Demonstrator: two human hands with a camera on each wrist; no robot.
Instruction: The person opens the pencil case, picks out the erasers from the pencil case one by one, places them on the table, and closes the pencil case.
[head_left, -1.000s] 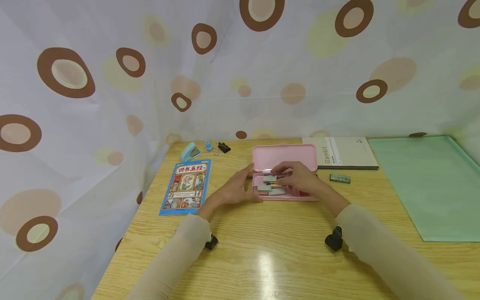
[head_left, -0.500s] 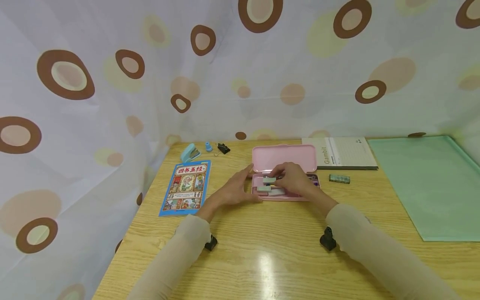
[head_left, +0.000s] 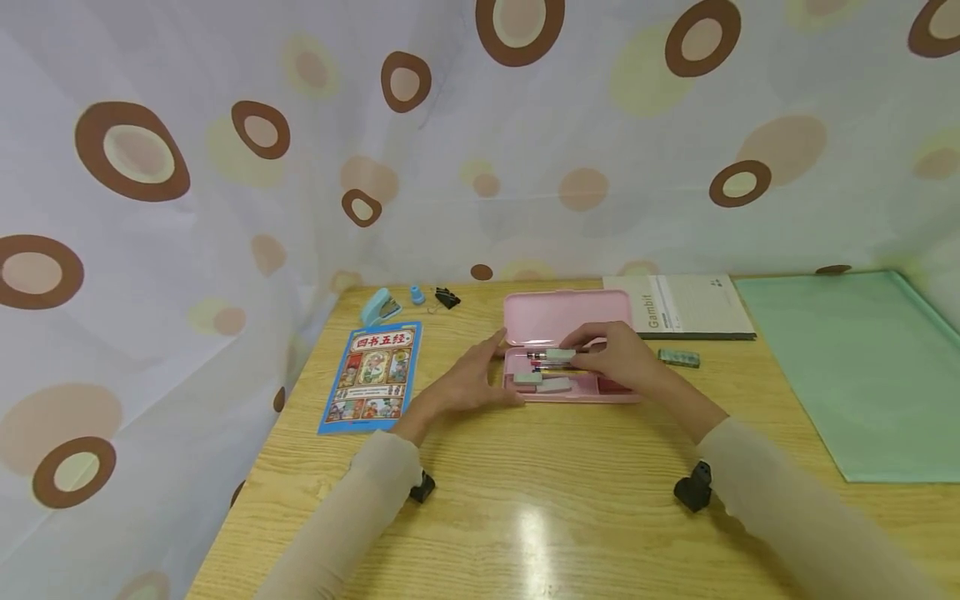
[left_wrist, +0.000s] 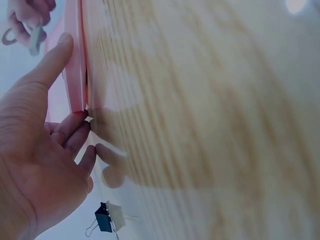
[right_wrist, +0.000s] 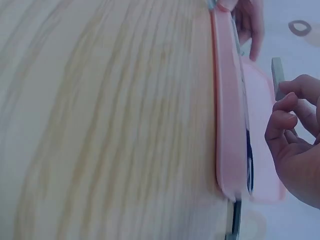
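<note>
An opened pink pencil case (head_left: 573,398) lies on the wooden table, its lid (head_left: 566,312) tipped back. My left hand (head_left: 467,379) holds the case's left end, thumb along the front side and fingers round the end wall, as the left wrist view shows. Between the thumb and fingers of my right hand (head_left: 621,360) is a pale grey-green eraser (head_left: 560,354), pinched above the case and clear of it in the right wrist view. Two more erasers, one pale (head_left: 527,378) and one whitish (head_left: 555,385), lie inside with several pens (head_left: 553,369).
A blue-bordered booklet (head_left: 371,377) lies left, behind it a stapler (head_left: 380,307), a small blue object (head_left: 417,294) and a black binder clip (head_left: 447,297). Right of the case are a patterned block (head_left: 678,358), a Gambit notebook (head_left: 686,307) and a green mat (head_left: 855,375).
My right hand first shifted left over the pencil case, then moved back right. The eraser has moved right with it, exposing more pens. My left hand stays at the case's left end.
</note>
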